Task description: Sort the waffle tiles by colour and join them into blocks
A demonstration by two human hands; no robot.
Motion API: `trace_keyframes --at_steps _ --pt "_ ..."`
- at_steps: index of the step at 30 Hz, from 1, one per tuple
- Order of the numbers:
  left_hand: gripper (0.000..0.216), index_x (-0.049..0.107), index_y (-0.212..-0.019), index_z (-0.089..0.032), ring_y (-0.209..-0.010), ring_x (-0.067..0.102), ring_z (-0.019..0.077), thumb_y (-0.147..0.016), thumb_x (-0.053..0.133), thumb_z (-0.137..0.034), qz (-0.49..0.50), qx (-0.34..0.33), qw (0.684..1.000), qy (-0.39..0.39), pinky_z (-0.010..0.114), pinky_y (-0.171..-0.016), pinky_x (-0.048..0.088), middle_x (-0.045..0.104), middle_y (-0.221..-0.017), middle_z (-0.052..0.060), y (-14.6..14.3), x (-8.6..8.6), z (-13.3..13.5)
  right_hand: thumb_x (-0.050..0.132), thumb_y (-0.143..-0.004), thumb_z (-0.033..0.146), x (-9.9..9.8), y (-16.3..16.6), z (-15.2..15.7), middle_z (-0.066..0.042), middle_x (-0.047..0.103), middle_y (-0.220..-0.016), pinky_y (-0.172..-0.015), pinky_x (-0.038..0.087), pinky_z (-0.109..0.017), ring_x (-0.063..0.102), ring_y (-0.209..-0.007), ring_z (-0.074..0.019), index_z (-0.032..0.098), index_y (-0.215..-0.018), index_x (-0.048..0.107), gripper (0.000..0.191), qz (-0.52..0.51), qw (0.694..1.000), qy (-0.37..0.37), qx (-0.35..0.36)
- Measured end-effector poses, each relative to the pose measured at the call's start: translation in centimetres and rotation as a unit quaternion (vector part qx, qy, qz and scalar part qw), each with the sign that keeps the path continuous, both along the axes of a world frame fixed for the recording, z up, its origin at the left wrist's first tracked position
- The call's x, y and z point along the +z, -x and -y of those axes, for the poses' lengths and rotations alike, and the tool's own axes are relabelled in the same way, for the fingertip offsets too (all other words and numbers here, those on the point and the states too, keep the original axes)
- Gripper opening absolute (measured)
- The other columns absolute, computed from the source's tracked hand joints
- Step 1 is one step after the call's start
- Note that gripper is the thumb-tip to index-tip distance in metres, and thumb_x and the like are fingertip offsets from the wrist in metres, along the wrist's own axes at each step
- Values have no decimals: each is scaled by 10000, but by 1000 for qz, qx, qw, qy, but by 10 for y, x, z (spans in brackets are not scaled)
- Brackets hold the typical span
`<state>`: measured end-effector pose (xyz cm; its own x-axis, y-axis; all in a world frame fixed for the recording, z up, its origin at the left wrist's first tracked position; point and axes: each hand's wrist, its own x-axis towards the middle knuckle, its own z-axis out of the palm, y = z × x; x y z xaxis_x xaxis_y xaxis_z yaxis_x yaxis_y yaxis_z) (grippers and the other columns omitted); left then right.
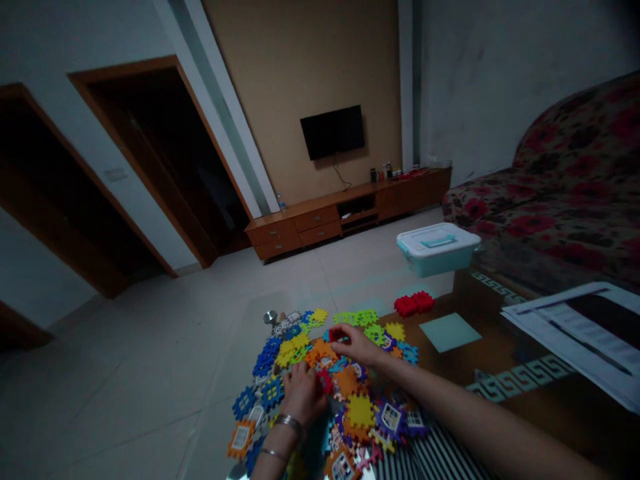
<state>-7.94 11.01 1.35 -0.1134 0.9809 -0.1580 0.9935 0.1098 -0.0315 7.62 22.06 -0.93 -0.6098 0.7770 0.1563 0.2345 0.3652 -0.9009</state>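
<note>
A heap of colourful interlocking plastic tiles [310,373] in blue, yellow, orange, green and purple lies on a glass table [480,360]. My right hand [356,345] is stretched over the far side of the heap, its fingers pinched on a small red tile [335,334]. My left hand [303,393], with bangles on the wrist, lies curled on the near side of the heap, its fingers closed against another red tile [325,380]. A small stack of red tiles [414,303] sits apart, farther back to the right.
A white-lidded teal plastic box [437,248] stands beyond the table. Papers [575,330] lie at the table's right. A floral sofa [560,200] is on the right. A wooden TV cabinet [350,213] and wall screen [333,131] are against the far wall, with dark doorways on the left.
</note>
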Motion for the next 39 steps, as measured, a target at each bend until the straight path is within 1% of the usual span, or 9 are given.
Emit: trace_keyframes --at_steps 3,7,11,18,21,25,28,33,39 --pt "252 631 -940 -171 -1126 520 287 -765 500 -297 30 -21 999 -30 428 -956 370 599 -1133 122 3 0 -3 603 -828 251 9 -54 -41 -93 625 -1129 -889 486 -350 599 -1004 -201 167 -1150 587 333 16 998 -57 -25" --pt "251 609 -940 -180 -1033 571 250 -799 456 -319 77 -58 993 -70 386 -930 402 628 -1076 109 16 -3 -7 644 -770 201 22 -148 -99 -130 589 -1164 -948 427 -365 539 -1089 -237 140 -1173 581 412 177 961 -210 -41" --pt "232 616 -894 -205 -959 609 249 -807 456 -348 98 -57 987 -117 392 -906 421 672 -990 89 30 -5 -10 617 -740 115 28 -210 -140 -140 598 -1122 -883 423 -316 553 -1027 -239 124 -1098 623 358 344 911 -224 -30" --pt "319 662 -919 -236 -1050 612 295 -786 499 -476 108 -32 990 -80 442 -913 449 697 -1075 101 40 -5 -21 673 -651 75 16 -224 -158 -99 641 -1004 -799 417 -266 585 -907 -213 162 -957 677 317 371 906 -205 -3" --pt "266 656 -819 -244 -1125 584 303 -766 515 -464 128 -20 985 -116 465 -951 449 675 -1156 98 37 -8 -21 652 -670 68 14 -223 -156 -108 645 -1005 -816 421 -275 592 -923 -217 164 -966 682 313 364 909 -203 8" --pt "269 624 -734 -250 -1202 542 304 -751 535 -503 237 8 952 -194 509 -1045 404 649 -1226 75 30 0 -15 633 -667 46 17 -226 -154 -129 634 -1115 -914 417 -306 586 -1036 -227 156 -1138 656 484 324 927 -187 -1" --pt "359 618 -799 -240 -1218 551 299 -731 581 -591 393 54 904 -162 489 -1064 412 646 -1253 79 23 14 -13 617 -720 89 14 -234 -150 -127 606 -1208 -992 394 -344 556 -1131 -233 170 -1227 616 513 267 943 -198 -38" --pt "413 580 -838 -212 -1033 647 276 -720 621 -606 506 99 846 -133 403 -895 523 698 -1091 87 -6 26 -30 483 -849 148 -32 -270 -131 -132 620 -1173 -1000 414 -380 556 -1126 -242 167 -1198 615 374 183 928 -262 -193" --pt "219 522 -938 -211 -905 636 198 -789 546 -370 340 -85 928 -128 351 -856 501 666 -945 52 -90 16 -106 408 -859 123 -106 -313 -101 -129 643 -1023 -909 464 -377 594 -1002 -251 157 -1046 653 310 171 882 -233 -372"
